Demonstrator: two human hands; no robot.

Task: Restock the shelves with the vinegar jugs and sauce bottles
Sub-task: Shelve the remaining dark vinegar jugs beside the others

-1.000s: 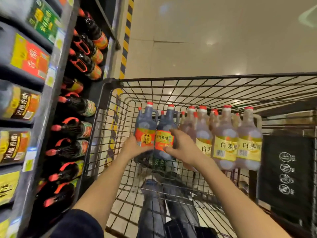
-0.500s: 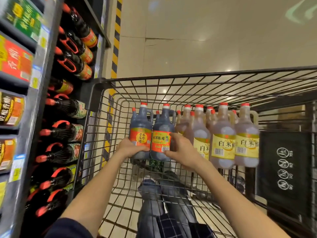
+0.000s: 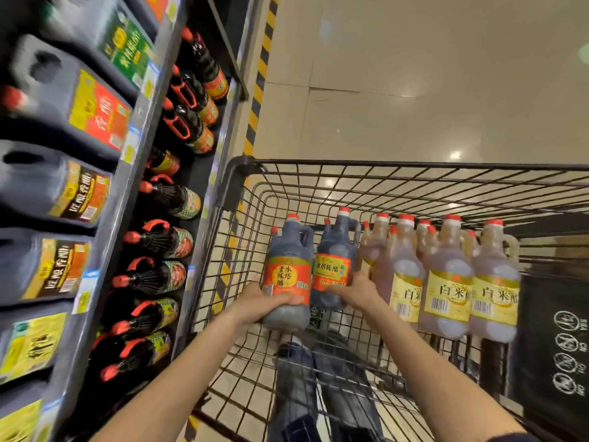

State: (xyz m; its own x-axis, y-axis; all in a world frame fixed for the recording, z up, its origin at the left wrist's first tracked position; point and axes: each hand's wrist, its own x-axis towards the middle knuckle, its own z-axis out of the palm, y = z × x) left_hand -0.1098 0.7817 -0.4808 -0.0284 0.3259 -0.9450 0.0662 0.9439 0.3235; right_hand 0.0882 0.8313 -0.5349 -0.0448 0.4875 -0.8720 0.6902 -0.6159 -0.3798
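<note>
While left hand (image 3: 255,302) and right hand (image 3: 357,290) each grip a dark jug (image 3: 334,247), the left jug (image 3: 288,250) has drawn away.

Both bare arms are stretched forward and drawn in toward each other. The left forearm (image 3: 178,371) is brought in from the lower left and the right forearm (image 3: 424,362) from the lower right. The left hand (image 3: 261,301) is wrapped round the lower body of a dark jug (image 3: 287,250), with its fingers (image 3: 288,298) curled across the lower edge of the label. Just to its right, the right hand (image 3: 357,291) is closed on the lower part of a second dark jug (image 3: 334,244), the back of the hand turned upward. The hands are held near each other, not touching.
</note>
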